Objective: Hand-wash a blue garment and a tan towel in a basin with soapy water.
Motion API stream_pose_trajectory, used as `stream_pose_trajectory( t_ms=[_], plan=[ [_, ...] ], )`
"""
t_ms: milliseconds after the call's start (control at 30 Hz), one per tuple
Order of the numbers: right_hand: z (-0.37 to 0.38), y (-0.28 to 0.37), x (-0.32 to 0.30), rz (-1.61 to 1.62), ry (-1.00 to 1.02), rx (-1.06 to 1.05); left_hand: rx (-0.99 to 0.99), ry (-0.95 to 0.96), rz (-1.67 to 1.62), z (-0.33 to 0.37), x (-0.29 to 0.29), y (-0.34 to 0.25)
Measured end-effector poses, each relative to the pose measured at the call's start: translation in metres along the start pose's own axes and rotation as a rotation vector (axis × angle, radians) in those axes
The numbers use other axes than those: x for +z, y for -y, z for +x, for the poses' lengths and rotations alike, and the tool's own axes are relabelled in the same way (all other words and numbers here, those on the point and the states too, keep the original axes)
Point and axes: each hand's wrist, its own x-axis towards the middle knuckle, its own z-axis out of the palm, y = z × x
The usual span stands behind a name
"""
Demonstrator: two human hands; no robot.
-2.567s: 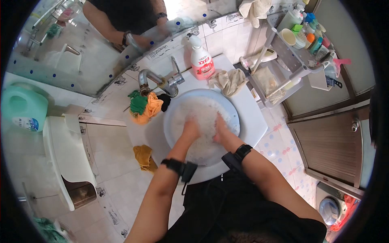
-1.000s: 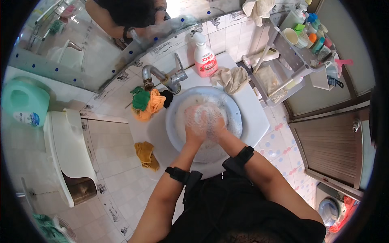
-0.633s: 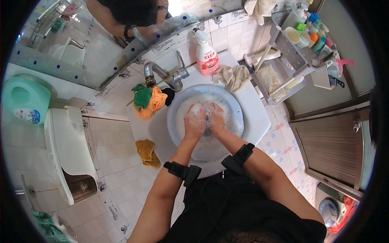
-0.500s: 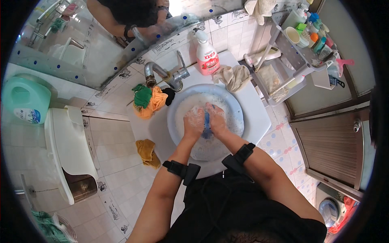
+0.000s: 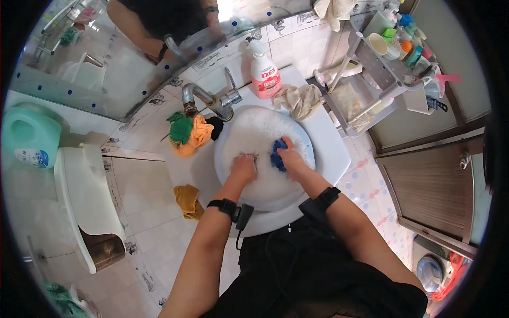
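A light blue basin [image 5: 312,142] full of water and white foam sits in the white sink. My right hand [image 5: 292,160] grips a bunched, wet dark blue cloth [image 5: 278,155] at the foam's surface, on the basin's right side. Apart from it, my left hand [image 5: 244,168] dips into the suds at the left; its fingers are mostly hidden by foam, and whether they hold anything does not show.
Behind the basin are a faucet [image 5: 214,103], a white and pink pump bottle [image 5: 265,74] and a beige cloth [image 5: 300,102]. Green and orange cloths [image 5: 195,132] lie left of it, a mustard cloth [image 5: 187,200] on the sink's left edge. A grey shelf rack [image 5: 366,98] stands right.
My hands were together on the blue cloth in the middle of the basin. Now they are apart: the right has taken the cloth rightward, the left has moved left and down into the foam.
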Motion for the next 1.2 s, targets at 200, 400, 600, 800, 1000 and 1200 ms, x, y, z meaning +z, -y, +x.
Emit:
stream_pose_trajectory(
  t_ms=[200,400,600,800,1000,1200],
  plan=[
    [0.001,0.01,0.013,0.709,0.245,0.43,0.222,-0.296,-0.261,0.015,-0.003,-0.006],
    [0.026,-0.027,0.019,0.506,0.522,-0.377,0.473,-0.905,-0.497,-0.052,-0.068,-0.079],
    [-0.037,0.036,0.042,0.872,0.464,0.02,0.235,-0.87,-0.847,-0.012,-0.017,-0.025],
    [-0.027,0.031,0.016,-0.941,0.427,-0.608,0.449,-0.729,-0.729,-0.039,-0.034,-0.038],
    [-0.027,0.031,-0.006,0.584,0.059,0.304,0.074,-0.672,-0.394,-0.031,-0.019,0.02],
    [0.0,-0.013,-0.004,0.77,0.206,0.396,-0.059,-0.059,-0.202,-0.006,-0.006,-0.014]
  ],
)
